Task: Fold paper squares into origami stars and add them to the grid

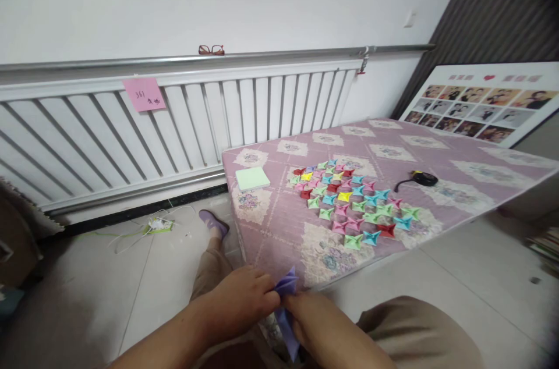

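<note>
A partly folded sheet of purple paper [287, 328] is held low at the near corner of the table, just over my lap. My left hand [253, 298] pinches it from the left, thumb and fingers pressed together at the paper's middle. From the right, my right hand [303, 313] grips the same paper, its fingers mostly hidden behind the wrist. Folded layers stick up above the hands and a pointed end hangs below. On the table beyond sit rows of small folded paper pieces [344, 197] in green, blue, pink, red and yellow. A stack of pale green paper [252, 178] lies at the left edge.
The patterned cloth-covered table [271, 241] reaches away to the right, with a black tape measure [423, 178] on it. Behind it runs a white radiator [196, 124] bearing a pink note [144, 94]. A power strip [159, 224] with cables lies on the floor at left.
</note>
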`<state>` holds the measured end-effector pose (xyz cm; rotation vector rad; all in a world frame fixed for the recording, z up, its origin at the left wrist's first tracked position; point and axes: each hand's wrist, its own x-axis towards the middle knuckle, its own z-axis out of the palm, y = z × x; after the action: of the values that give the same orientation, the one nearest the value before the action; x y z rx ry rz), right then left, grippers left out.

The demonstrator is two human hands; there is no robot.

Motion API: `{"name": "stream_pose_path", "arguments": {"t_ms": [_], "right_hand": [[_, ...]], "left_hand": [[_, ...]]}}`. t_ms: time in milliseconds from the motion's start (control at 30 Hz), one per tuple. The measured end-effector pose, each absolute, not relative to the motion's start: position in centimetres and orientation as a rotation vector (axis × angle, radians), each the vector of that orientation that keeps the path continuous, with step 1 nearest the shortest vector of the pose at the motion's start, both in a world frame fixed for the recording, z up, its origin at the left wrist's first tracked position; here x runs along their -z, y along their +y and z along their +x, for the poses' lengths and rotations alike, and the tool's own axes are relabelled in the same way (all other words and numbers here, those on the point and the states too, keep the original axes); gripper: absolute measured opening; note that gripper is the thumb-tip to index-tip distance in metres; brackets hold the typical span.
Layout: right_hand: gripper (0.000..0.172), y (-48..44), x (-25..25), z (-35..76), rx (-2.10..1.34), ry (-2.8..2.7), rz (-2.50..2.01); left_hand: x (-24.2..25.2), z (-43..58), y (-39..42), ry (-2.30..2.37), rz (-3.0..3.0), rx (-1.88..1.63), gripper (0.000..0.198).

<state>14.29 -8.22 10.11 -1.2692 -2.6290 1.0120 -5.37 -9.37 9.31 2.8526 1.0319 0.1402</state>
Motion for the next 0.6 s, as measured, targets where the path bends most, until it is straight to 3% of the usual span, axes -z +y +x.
{"name": "stream_pose_path", "arguments": {"t_ms": [233,600], "right_hand": [[0.033,-7.87,-9.71,14.79,-1.096,-2.647,-1.147],[0.025,-7.96,-9.71,14.97,-1.087,-2.607,-1.203]], "left_hand": [[-9.77,-5.32,-9.50,1.077,2.883,-0.019,0.016],[-9.85,-5.31,-9.52,1.078,2.867,-0.050,0.015]]}}
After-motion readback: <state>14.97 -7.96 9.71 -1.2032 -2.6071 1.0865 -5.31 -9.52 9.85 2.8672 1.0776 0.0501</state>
